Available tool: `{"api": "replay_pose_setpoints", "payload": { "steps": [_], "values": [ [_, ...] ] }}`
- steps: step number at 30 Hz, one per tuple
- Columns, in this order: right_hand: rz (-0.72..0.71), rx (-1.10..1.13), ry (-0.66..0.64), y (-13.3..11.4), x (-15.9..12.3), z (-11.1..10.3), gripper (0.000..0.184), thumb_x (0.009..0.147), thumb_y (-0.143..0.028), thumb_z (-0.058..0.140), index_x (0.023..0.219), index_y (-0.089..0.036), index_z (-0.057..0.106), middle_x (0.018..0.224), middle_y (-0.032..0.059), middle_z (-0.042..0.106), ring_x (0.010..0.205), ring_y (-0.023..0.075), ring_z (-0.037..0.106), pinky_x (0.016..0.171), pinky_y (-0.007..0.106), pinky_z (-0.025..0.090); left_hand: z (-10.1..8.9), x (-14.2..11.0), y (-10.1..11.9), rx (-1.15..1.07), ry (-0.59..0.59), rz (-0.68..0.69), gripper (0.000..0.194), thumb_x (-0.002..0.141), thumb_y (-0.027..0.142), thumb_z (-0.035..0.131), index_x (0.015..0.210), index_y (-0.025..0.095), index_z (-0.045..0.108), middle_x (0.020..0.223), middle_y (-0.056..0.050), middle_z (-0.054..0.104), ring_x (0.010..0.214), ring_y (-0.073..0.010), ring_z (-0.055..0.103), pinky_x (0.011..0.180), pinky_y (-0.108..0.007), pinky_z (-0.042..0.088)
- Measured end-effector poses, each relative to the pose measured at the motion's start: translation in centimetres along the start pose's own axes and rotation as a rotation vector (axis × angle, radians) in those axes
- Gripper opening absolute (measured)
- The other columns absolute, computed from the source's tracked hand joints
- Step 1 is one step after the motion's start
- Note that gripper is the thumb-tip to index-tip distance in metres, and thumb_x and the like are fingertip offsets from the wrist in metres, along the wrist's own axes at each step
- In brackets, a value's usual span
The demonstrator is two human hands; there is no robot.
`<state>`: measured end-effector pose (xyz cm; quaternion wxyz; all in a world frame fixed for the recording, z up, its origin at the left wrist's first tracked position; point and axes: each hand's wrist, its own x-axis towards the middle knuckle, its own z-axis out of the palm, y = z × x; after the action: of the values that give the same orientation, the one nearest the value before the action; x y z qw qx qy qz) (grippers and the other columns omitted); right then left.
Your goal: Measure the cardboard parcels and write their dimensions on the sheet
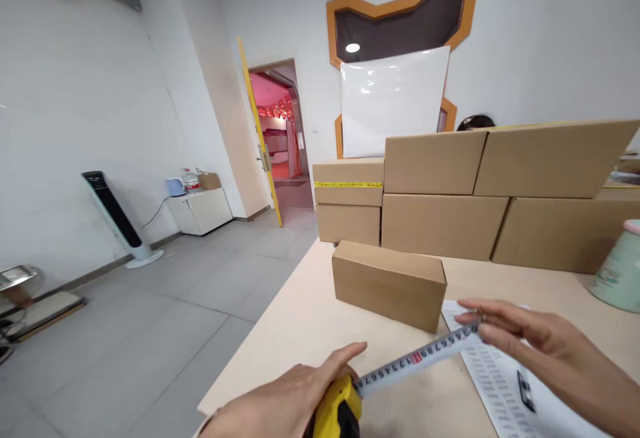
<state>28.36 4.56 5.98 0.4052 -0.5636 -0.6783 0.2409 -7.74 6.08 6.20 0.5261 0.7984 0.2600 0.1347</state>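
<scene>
In my left hand [295, 395], low in the head view, is a yellow and black tape measure [341, 406]. Its pale blade [400, 366] is pulled out and slants up to the right across the table. The fingers of my right hand [533, 338] pinch the blade's far end. Just behind the blade a small brown cardboard box [390, 285] lies on its long side, apart from both hands. Under my right hand is a printed sheet [483, 375] of rows of text, with a small black and silver object [525, 390] on it.
Stacked cardboard boxes [443, 225] line the table's [280, 345] back, with a yellow tape strip [349, 185] on one. A pale green cup [620, 271] stands at the right. Part of a person's head [477, 122] shows behind the boxes. The table's left edge drops to grey floor.
</scene>
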Motion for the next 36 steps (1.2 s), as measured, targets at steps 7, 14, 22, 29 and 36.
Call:
{"api": "replay_pose_setpoints", "payload": {
  "steps": [7,14,22,29,36],
  "values": [
    [-0.007,-0.136,-0.179,2.4,-4.9,7.6,0.043,0.09,-0.049,0.041,0.13,-0.038,0.054,0.111,0.0023,0.072,0.099,0.0273,0.069,0.081,0.039,0.057,2.2,5.1,-1.0,0.369,-0.082,0.02,0.097,0.064,0.033,0.07,0.149,0.026,0.024,0.139,-0.016,0.047,0.121,-0.0489,0.042,0.098,-0.064,0.027],
    [0.229,-0.437,0.104,6.5,-4.5,3.4,0.034,0.09,-0.054,0.039,0.099,-0.03,0.062,0.091,0.003,0.074,0.077,0.0255,0.07,0.066,0.039,0.055,-0.2,7.0,-4.1,0.599,-0.067,-0.131,0.093,0.049,0.018,0.067,0.138,0.025,0.039,0.128,-0.016,0.051,0.112,-0.0431,0.047,0.093,-0.058,0.033],
    [0.202,-0.36,0.094,6.6,-0.8,-0.1,0.051,0.086,-0.059,0.046,0.131,-0.036,0.048,0.128,0.0065,0.06,0.103,0.0287,0.063,0.072,0.039,0.056,-4.3,5.4,-6.5,0.663,-0.055,-0.219,0.088,0.052,0.018,0.062,0.137,0.026,0.038,0.125,-0.011,0.051,0.114,-0.0361,0.047,0.095,-0.049,0.039],
    [0.162,-0.077,0.114,4.9,4.5,2.1,0.064,0.084,-0.061,0.048,0.142,-0.036,0.036,0.148,0.0075,0.042,0.127,0.0325,0.047,0.09,0.046,0.051,-4.8,4.8,-6.3,0.495,-0.057,-0.176,0.094,0.051,0.017,0.07,0.14,0.027,0.04,0.135,-0.009,0.048,0.122,-0.0349,0.042,0.106,-0.051,0.029],
    [0.531,0.33,-0.025,4.4,5.0,2.6,0.071,0.085,-0.07,0.03,0.145,-0.032,0.035,0.142,0.0131,0.049,0.125,0.0317,0.051,0.08,0.044,0.057,-9.0,7.7,-4.1,-0.01,0.697,-0.308,0.066,0.083,0.062,0.046,0.137,0.025,0.037,0.15,-0.012,0.031,0.135,-0.0299,0.03,0.11,-0.044,0.024]
  ]
}}
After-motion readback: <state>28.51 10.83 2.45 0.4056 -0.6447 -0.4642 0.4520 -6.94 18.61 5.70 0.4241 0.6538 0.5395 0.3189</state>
